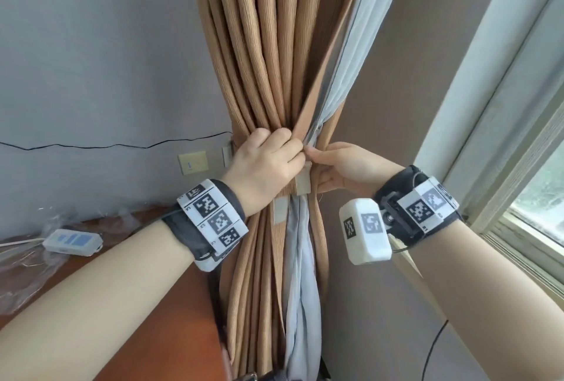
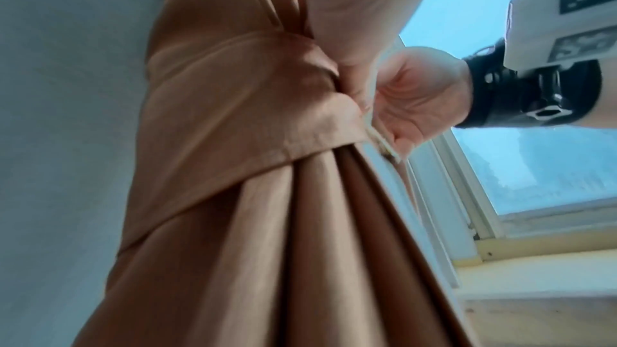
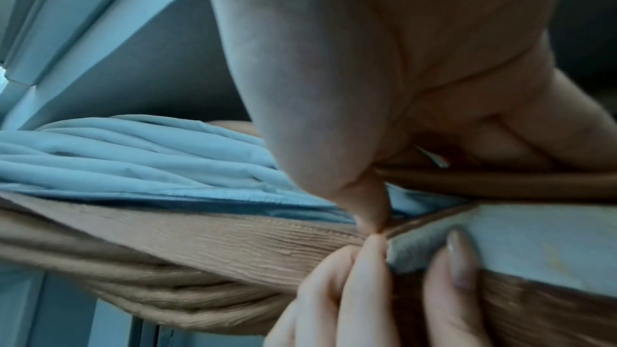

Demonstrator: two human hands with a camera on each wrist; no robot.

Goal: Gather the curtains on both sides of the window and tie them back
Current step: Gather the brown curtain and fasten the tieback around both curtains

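Observation:
A tan ribbed curtain [image 1: 262, 53] with a pale grey lining [image 1: 351, 69] hangs gathered into a bundle left of the window. A tan tieback band [image 2: 213, 125] wraps the bundle at its waist; its end with a pale fastening strip [image 1: 302, 182] hangs between my hands. My left hand [image 1: 268, 160] grips the band over the front of the bundle, fingers curled. My right hand [image 1: 345, 166] pinches the band's other end at the bundle's right side, thumb tip [image 3: 369, 210] meeting the left fingers [image 3: 364, 268]. The back of the bundle is hidden.
A reddish wooden tabletop [image 1: 146, 319] stands at lower left with a white power strip [image 1: 71, 241] and clear plastic wrap. A wall switch plate [image 1: 193, 163] sits behind the curtain. The window frame [image 1: 506, 142] and sill run along the right. A black cable [image 1: 433, 347] hangs at lower right.

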